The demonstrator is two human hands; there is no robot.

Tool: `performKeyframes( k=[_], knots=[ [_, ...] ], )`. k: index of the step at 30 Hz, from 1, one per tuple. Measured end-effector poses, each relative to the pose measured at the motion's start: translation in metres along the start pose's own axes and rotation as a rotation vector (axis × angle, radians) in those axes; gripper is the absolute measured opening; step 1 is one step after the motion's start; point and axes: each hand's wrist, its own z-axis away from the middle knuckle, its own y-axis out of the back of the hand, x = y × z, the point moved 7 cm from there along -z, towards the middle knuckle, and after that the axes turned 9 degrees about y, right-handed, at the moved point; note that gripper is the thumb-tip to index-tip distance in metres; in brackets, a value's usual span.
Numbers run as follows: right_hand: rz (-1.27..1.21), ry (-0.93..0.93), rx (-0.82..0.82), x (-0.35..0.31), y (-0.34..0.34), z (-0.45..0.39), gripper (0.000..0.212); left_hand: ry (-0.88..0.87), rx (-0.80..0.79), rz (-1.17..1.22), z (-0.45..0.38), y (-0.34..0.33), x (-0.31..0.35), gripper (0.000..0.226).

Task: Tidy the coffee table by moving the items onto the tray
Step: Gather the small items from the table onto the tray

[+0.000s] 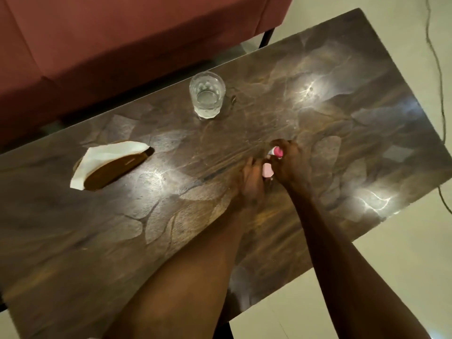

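One glass (207,95), one napkin (102,157), one pink item (269,165) between two hands (269,171).

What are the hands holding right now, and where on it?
Both hands meet on a small pink-and-white item. The right hand curls over its pink top; the left hand holds its pale lower part. What it is cannot be told.

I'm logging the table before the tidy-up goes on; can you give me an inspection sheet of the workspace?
Surface: dark glossy coffee table, glare patches.
Job's things: glass upright, holding water; white napkin under a brown oval tray; small pink item.
Clutter: nothing seen.
Grippers: left hand and right hand both grip the pink item.
Cables: cable on the floor.
Surroundings: red sofa, pale floor.
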Motion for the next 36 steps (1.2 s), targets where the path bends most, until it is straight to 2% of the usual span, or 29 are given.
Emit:
performKeyframes(
  k=[3, 7, 11, 14, 19, 27, 29, 31, 36],
  knots=[
    [-0.058, -0.082, 0.067, 0.003, 0.003, 0.009, 0.037, 0.051, 0.023, 0.049, 0.004, 0.015, -0.011, 0.044],
    [-0.305, -0.094, 0.145, -0.029, -0.009, 0.037, 0.035, 0.036, 0.170, -0.014, 0.034, 0.058, -0.048, 0.037],
    [-0.366, -0.054, 0.091, -0.101, -0.040, 0.072, 0.036, 0.186, 0.332, 0.016, 0.071, 0.117, -0.116, 0.037],
    [-0.345, 0.007, -0.015, -0.174, -0.074, 0.098, 0.031, 0.309, 0.435, 0.079, 0.111, 0.169, -0.178, 0.035],
    [-0.281, 0.243, -0.184, -0.308, -0.126, 0.137, 0.028, 0.452, 0.607, 0.140, 0.193, 0.251, -0.297, 0.038],
    [-0.384, 0.571, -0.358, -0.488, -0.211, 0.217, 0.031, 0.706, 0.976, 0.238, 0.321, 0.332, -0.448, 0.036],
    [-0.337, 0.651, -0.414, -0.522, -0.234, 0.236, 0.030, 0.821, 0.991, 0.243, 0.343, 0.334, -0.481, 0.037],
    [-0.323, 0.682, -0.470, -0.549, -0.256, 0.248, 0.029, 0.927, 0.933, 0.228, 0.353, 0.329, -0.508, 0.039],
    [-0.141, 0.800, -0.554, -0.600, -0.308, 0.262, 0.030, 1.017, 0.920, 0.381, 0.350, 0.321, -0.551, 0.042]
  ],
)
